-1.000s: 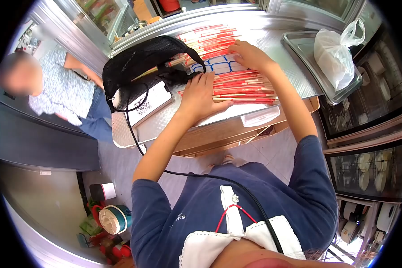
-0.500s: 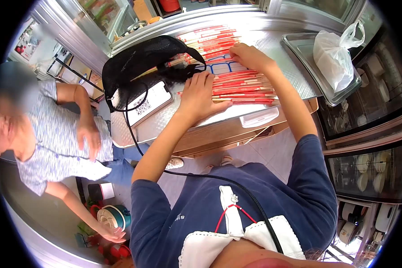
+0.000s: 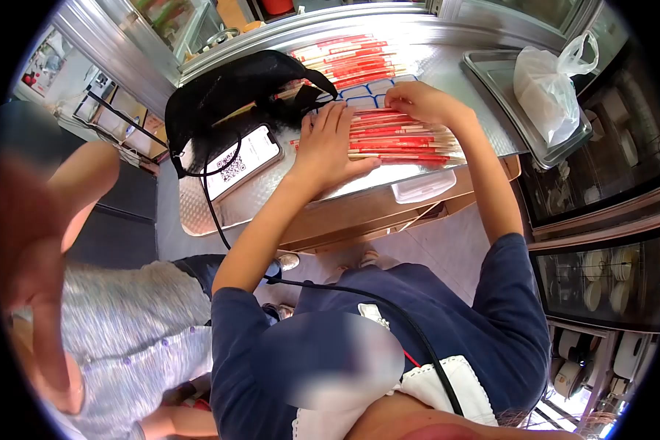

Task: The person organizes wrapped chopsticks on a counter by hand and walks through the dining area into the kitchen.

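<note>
- Sticks in red-and-white paper sleeves (image 3: 407,139), the nearer pile, lie on the metal table (image 3: 444,64), long axis left to right, crosswise to the forearms.
- Left hand (image 3: 330,150) is at their left ends, fingers nearly together, thumb apart along the near side.
- Right hand (image 3: 427,103) is at the far edge, right of centre, fingers bent; whether they pinch anything, I cannot tell. Neither hand looks clearly nearer.
- Blue-outlined boxes (image 3: 356,92) show just beyond.
- Farther off, a second sleeved pile (image 3: 356,62) lies roughly parallel.
</note>
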